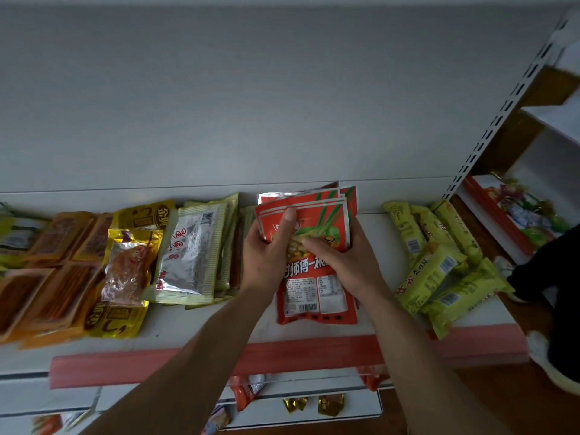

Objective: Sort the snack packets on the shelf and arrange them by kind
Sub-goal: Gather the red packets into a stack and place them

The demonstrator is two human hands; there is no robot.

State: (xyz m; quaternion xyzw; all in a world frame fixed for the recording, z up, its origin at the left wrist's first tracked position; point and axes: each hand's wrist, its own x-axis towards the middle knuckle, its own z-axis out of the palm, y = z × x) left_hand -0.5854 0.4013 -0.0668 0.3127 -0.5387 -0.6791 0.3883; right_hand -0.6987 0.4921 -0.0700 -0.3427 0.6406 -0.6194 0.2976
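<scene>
Your left hand (266,249) and right hand (342,259) both grasp one fanned stack of red snack packets (317,207). The left thumb is pressed on the front face and the right fingers are curled round the stack's right edge. The stack stands tilted over the middle of the white shelf (188,324), close to the back panel. A further red packet (317,299) shows its barcode side directly below your hands. It cannot be told whether it lies on the shelf or belongs to the held stack. Just left of your left hand lies a pile of silver packets with green edges (191,249). Next come gold packets (131,255), overlapping one another, and orange packets (53,296) at the far left. To the right, apart from your hands, yellow-green packets (436,271) lie in a loose heap. A pink strip (298,350) runs along the shelf's front edge.
</scene>
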